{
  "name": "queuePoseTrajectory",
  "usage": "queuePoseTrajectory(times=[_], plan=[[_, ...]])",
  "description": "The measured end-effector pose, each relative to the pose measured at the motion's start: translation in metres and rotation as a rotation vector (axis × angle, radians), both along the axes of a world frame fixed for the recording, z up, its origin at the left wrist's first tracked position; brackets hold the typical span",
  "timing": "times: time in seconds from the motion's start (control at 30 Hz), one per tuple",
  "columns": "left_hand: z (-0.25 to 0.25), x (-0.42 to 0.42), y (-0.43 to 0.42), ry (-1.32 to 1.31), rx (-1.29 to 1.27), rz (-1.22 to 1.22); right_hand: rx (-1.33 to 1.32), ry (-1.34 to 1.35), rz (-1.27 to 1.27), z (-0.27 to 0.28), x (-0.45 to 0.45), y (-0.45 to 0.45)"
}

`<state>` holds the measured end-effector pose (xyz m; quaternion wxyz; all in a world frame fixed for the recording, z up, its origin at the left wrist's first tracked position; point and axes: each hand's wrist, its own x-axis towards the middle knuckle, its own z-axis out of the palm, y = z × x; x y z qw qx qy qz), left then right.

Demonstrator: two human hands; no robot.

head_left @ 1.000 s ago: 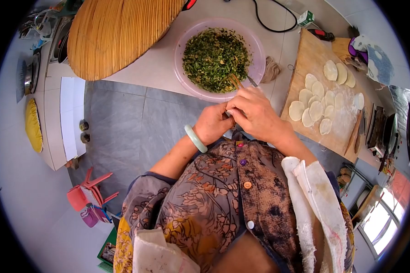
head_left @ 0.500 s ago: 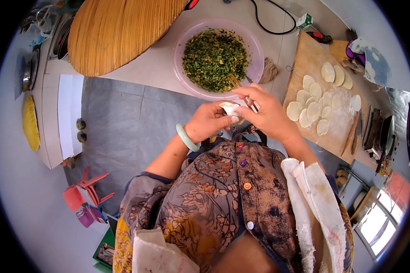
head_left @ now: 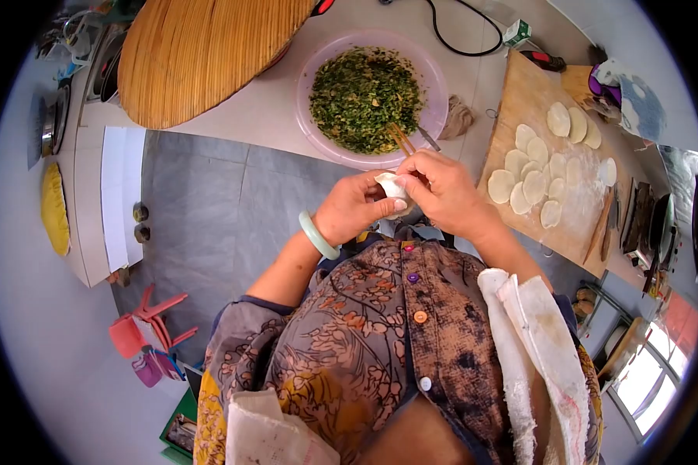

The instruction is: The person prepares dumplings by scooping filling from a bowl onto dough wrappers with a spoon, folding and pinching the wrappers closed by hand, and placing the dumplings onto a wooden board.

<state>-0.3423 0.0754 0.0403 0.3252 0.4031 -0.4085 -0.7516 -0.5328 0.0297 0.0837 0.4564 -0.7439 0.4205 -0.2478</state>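
1. Pinched between thumb and fingers of left hand (head_left: 349, 206) and right hand (head_left: 447, 194): dough wrapper (head_left: 391, 184), near pink bowl (head_left: 436, 75).
2. Reaching into green filling (head_left: 364, 101): chopsticks (head_left: 401, 138).
3. Lying on wooden board (head_left: 520, 89): round wrappers (head_left: 533, 187).

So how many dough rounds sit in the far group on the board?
3: left round, middle round and right round, side by side. More could be hidden beneath.

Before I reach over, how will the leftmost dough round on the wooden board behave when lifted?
The leftmost dough round looks thin and flat, so it is probably light and floppy. Its pale, dough-like surface suggests it may stretch or tear if pinched hard. The wooden board shows white, flour-like dusting nearby, so the round might slide more than stick.
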Motion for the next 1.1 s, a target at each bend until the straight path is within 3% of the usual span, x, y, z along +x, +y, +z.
queuePoseTrajectory(times=[0.17, 0.27, 0.37, 0.77, 0.87, 0.97, 1.1], plan=[[-0.005, -0.004, 0.004, 0.062, 0.000, 0.030, -0.041, -0.004, 0.011, -0.003, -0.001, 0.004], [-0.007, -0.004, 0.006, 0.090, 0.010, 0.068, 0.087, -0.039, -0.078, 0.008, -0.004, 0.005], [-0.005, 0.001, 0.006, 0.082, 0.031, 0.083, 0.055, -0.097, -0.107, -0.001, -0.011, 0.005], [0.005, 0.004, 0.011, 0.054, 0.021, 0.109, 0.251, -0.058, -0.072, 0.001, 0.001, 0.012], [0.005, 0.005, 0.011, 0.073, 0.012, 0.120, 0.345, -0.166, -0.069, -0.010, -0.001, 0.011], [0.005, 0.006, 0.009, 0.135, 0.024, 0.158, 0.311, -0.293, -0.130, -0.006, 0.000, 0.008], [0.009, 0.007, 0.005, 0.156, 0.030, 0.181, 0.218, -0.196, -0.122, -0.010, -0.008, 0.004]])
